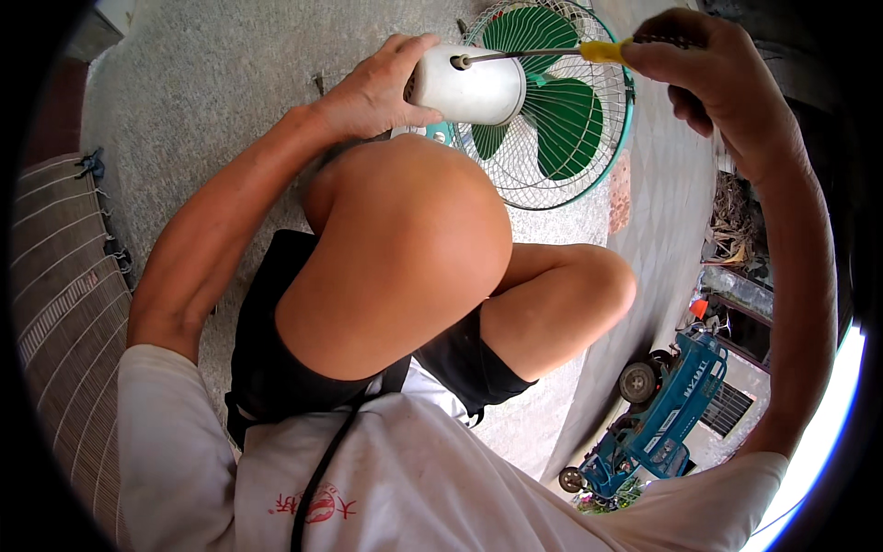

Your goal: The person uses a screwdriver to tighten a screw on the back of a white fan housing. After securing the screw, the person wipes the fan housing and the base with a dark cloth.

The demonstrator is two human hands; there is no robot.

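An electric fan with green blades (pixel 568 124) behind a round wire guard lies tilted beyond my raised knee. Its white motor housing (pixel 483 87) points toward my left side. My left hand (pixel 379 85) is wrapped round the closed end of that housing, thumb below and fingers above. In my right hand (pixel 704 78) is a screwdriver with a yellow handle (pixel 602 51), gripped between thumb and fingers. Its long metal shaft runs left across the guard, and the tip sits at a dark hole (pixel 460 63) in the housing's side. The tip itself is hidden.
Rough concrete floor (pixel 212 101) surrounds me. A slatted mat (pixel 69 322) lies at the left edge. A teal three-wheeled cargo vehicle (pixel 653 414) stands at the lower right, with dry plant litter (pixel 731 221) above it. My bent knees (pixel 414 248) are just below the fan.
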